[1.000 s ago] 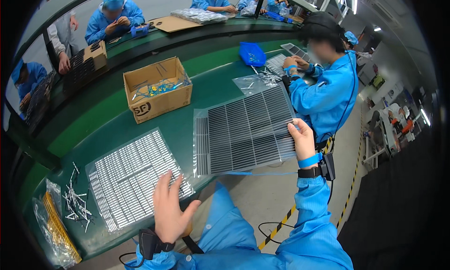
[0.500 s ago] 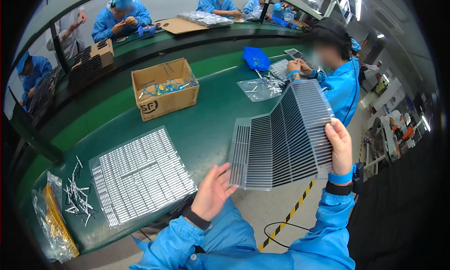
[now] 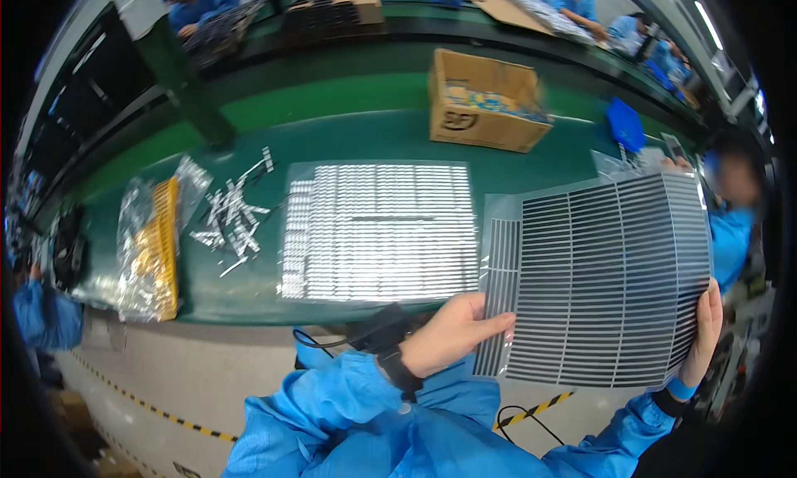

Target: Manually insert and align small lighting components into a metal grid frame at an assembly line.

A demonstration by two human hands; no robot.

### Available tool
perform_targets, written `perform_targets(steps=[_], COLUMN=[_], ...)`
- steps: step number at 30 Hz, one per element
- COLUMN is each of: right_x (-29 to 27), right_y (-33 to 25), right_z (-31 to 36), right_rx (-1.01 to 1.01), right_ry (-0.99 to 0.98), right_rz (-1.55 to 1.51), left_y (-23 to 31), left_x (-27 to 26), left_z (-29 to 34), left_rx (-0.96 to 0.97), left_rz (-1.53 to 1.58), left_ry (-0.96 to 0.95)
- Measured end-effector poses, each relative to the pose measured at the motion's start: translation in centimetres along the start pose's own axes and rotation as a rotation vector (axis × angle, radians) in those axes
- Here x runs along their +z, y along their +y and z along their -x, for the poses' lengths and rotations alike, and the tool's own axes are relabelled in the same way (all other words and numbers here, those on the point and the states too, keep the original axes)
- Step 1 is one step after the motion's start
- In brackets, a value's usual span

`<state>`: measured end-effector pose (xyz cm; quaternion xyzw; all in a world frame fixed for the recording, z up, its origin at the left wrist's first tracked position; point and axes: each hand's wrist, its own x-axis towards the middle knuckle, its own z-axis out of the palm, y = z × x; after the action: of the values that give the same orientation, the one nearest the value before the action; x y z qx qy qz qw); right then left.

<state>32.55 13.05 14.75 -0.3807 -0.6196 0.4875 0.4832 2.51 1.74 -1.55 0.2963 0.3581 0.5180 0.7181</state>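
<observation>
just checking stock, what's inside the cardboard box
Inside the cardboard box, small blue and yellow pieces show, too blurred to identify. The box's near side and the pieces themselves hide the bottom.

Dark sheet point(image 3: 598, 283), right: 1. Pale sheet point(image 3: 382, 233), middle: 1. Sheets total: 2. Left hand point(image 3: 448, 333) plus right hand point(image 3: 705, 328): 2. On tabletop point(image 3: 374, 137): cardboard box point(image 3: 498, 131), far, 1; blue tray point(image 3: 624, 127), far right, 1; yellow piece point(image 3: 166, 237), left, 1. Loose strips point(image 3: 237, 216), left: several, overlapping, exact count unreadable.
</observation>
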Motion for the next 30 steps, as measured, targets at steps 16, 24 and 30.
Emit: perform_targets(steps=[16, 24, 30], right_x=[21.2, 24.7, 25.2], right_y=[12.5, 20.7, 20.2], right_z=[-2.6, -2.9, -3.1], right_rx=[0.207, 0.162, 0.136], right_ry=[-0.359, -0.231, -0.202], right_rz=[-0.115, 0.219, 0.312], left_y=[8.4, 3.8, 3.7], left_x=[-12.4, -17.5, -17.1], left_z=[15.0, 10.9, 10.7], left_rx=[0.423, 0.460, 0.333], left_rz=[-0.669, -1.346, -1.357], left_ry=[1.025, 1.316, 1.367])
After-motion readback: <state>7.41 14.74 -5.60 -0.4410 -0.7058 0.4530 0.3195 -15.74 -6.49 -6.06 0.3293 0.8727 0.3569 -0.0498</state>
